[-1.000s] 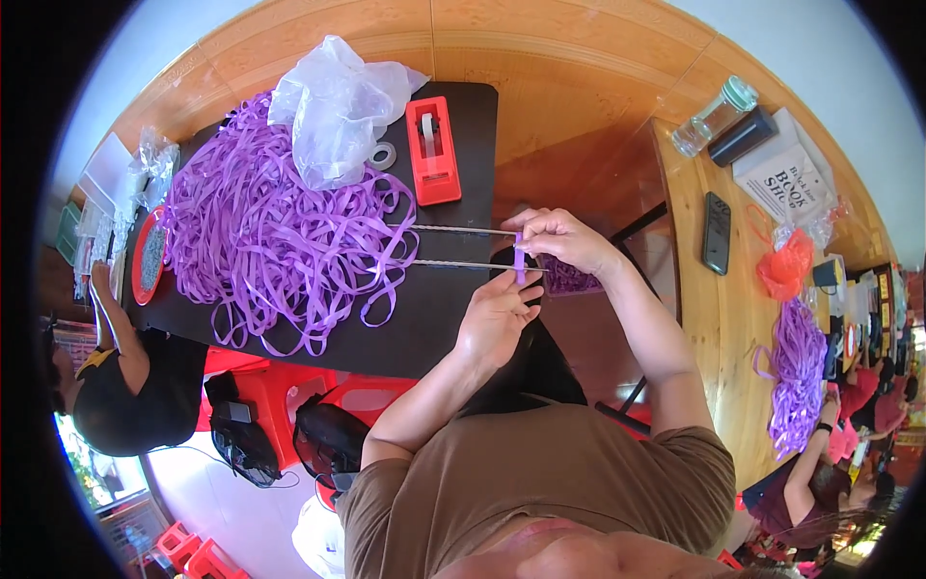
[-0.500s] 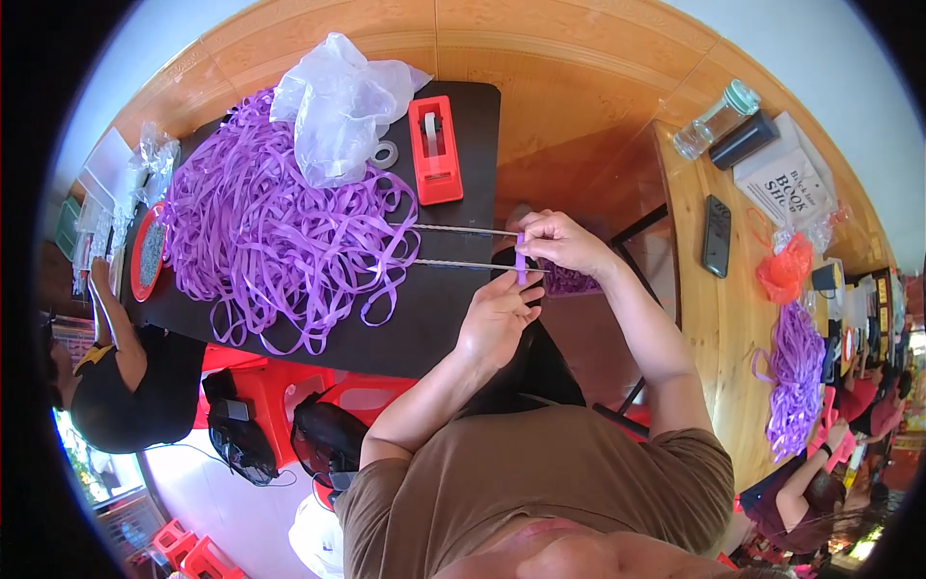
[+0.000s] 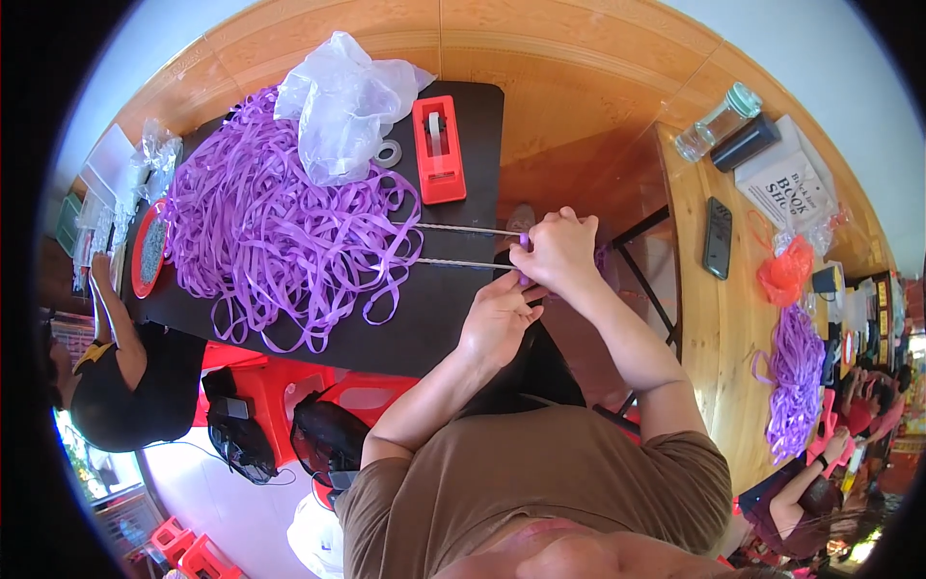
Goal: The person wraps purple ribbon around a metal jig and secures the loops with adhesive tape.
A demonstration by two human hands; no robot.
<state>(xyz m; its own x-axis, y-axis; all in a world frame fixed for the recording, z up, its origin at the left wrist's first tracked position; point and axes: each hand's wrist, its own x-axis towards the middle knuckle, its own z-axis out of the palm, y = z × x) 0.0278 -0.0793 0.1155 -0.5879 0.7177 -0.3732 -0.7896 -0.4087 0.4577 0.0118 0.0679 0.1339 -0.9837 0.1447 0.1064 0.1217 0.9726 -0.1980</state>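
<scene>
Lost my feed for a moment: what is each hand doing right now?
Left hand: closed, pinching the purple strip at the table edge.
Right hand: closed, gripping the same purple strip near the two thin rods.

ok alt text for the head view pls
Seen from above, a person's right hand and left hand pinch purple ribbon onto two thin rods at the edge of a black table. A big pile of purple ribbon, a red tape dispenser and a clear plastic bag lie beyond.
</scene>
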